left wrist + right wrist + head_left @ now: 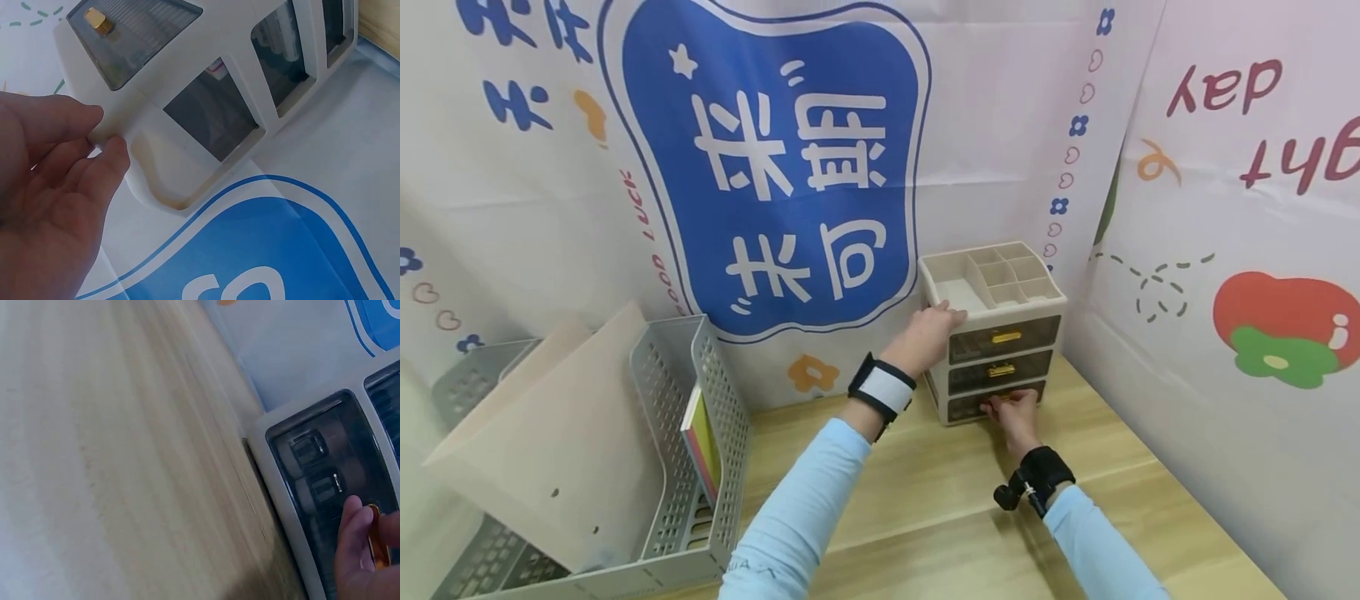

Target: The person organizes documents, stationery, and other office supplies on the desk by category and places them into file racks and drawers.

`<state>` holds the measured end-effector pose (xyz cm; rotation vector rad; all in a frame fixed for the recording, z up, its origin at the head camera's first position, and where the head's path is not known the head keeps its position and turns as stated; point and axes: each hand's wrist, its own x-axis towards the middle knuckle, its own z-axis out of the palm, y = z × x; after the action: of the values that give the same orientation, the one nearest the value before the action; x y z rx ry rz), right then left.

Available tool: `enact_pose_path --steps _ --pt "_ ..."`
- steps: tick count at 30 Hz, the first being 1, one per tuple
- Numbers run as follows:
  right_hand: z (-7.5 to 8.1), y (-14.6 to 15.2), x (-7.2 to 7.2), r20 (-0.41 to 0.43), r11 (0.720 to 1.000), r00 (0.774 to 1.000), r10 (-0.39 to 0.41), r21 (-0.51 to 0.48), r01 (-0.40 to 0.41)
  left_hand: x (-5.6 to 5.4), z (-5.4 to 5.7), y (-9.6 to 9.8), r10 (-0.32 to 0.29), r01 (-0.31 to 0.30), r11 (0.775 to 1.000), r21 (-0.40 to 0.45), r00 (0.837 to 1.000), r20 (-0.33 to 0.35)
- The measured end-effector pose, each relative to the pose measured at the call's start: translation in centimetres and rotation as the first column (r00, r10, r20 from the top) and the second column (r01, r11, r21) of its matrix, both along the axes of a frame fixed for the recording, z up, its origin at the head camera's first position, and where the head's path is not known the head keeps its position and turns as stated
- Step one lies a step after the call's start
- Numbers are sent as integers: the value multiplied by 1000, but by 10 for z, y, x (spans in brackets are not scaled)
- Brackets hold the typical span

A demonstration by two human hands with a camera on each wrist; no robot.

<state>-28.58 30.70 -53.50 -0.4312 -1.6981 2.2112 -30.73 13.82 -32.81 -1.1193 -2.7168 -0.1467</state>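
A small white desktop drawer organizer [942, 404] stands on the table, with an open compartment tray [958, 293] on top and three dark see-through drawers with gold handles. My left hand [927, 336] grips the organizer's upper front corner, thumb and fingers pinching the rim; the left wrist view shows this hand [62, 156] close up. At the lowest drawer [319, 456], my right hand [1017, 418] pinches the gold handle [377, 540] between thumb and fingers. That drawer looks closed, and dark items show through its front. Part of the handle is hidden by the fingers.
To the left, a grey perforated file holder [681, 567] contains beige folders [572, 450] and some thin colored booklets [700, 446]. Printed cloth [1000, 125] hangs behind and to the right of the organizer. The wood-grain table [925, 517] extends in front.
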Motion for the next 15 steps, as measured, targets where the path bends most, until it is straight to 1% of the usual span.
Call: enact_pose_path --steps 3,5,6,8,10,11,13,15 --pt "-2 1 -3 39 999 999 27 32 -28 -1 -2 -1 12 -12 1000 9 1000 10" --pt "-2 0 -5 66 998 997 43 40 -45 -5 -4 -4 2 -2 1000 21 1000 13" --pt "-2 -1 -6 76 998 996 51 30 -53 -8 -5 -7 -13 12 999 36 999 29" --pt "-3 -4 -2 98 998 993 62 12 -64 -11 -8 -14 -52 44 995 91 995 86" --pt "-3 -8 2 116 998 991 64 -2 -64 -14 -12 -24 -95 68 981 182 986 140" --pt "-2 -11 5 121 998 991 62 -8 -62 -14 -15 -31 -116 75 969 234 979 165" --pt "0 -16 12 131 998 989 68 3 -69 -9 -23 -46 -136 67 943 325 971 197" --pt "3 -22 20 123 995 989 85 46 -92 1 -36 -63 -151 65 918 390 969 195"
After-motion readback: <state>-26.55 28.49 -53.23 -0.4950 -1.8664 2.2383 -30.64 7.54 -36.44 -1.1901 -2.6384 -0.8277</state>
